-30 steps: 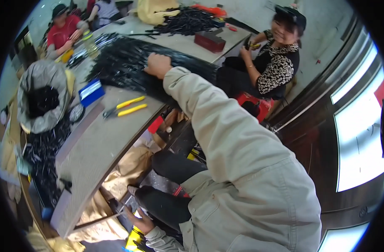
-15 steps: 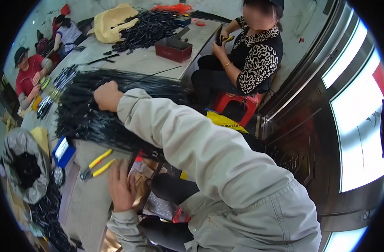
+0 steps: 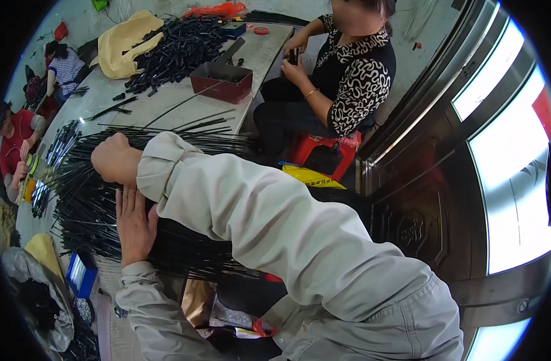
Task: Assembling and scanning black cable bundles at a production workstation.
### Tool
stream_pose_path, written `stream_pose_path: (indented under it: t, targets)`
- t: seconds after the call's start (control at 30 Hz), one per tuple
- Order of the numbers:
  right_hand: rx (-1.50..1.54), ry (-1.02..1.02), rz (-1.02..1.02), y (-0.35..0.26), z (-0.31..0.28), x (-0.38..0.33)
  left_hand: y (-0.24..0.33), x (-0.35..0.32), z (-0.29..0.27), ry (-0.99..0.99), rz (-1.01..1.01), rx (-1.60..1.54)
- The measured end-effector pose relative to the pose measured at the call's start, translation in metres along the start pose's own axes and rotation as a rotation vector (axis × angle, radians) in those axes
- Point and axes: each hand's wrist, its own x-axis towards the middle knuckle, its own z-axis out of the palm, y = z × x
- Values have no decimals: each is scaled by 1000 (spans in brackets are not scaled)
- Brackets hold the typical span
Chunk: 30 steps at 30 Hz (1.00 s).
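Observation:
A broad bundle of thin black rods (image 3: pixel 83 222) lies across the near part of the table, its ends fanning out to the left. My right hand (image 3: pixel 115 159) is closed in a fist on the upper part of the bundle, gripping rods; its fingertips are hidden underneath. Just below it, my left hand (image 3: pixel 134 225) lies flat on the rods with its fingers stretched out and its thumb apart. My right forearm crosses over the bundle and covers much of its right side.
A dark red open box (image 3: pixel 239 84) and a heap of short black pieces (image 3: pixel 185 51) are on the far table. A blue box (image 3: pixel 83 274) and a grey bag-lined container (image 3: pixel 22 259) stand at left. One co-worker (image 3: pixel 360 90) sits at right, others at far left.
My left hand has risen from beside the yellow-handled pliers onto the rods. My right hand has shifted left in the picture, still closed. The pliers no longer show; the view has shifted.

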Motion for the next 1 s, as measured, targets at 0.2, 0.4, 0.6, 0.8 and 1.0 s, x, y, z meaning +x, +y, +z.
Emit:
stream_pose_path:
  t: [0.2,0.4,0.6,0.8,1.0]
  targets:
    - [-151,132,-137,9,-25,-11,-23,0,12,34,-169,-32]
    - [-121,174,-127,24,-128,-56,-23,2,10,17,-249,40]
    - [169,378,-103,-2,-147,-49,-12,-10,-4,47,-262,27]
    - [462,649,-57,-77,-178,-25,29,-52,-58,80,-126,-89]
    - [713,833,-49,-162,-155,57,108,-97,-120,-127,-47,-154]
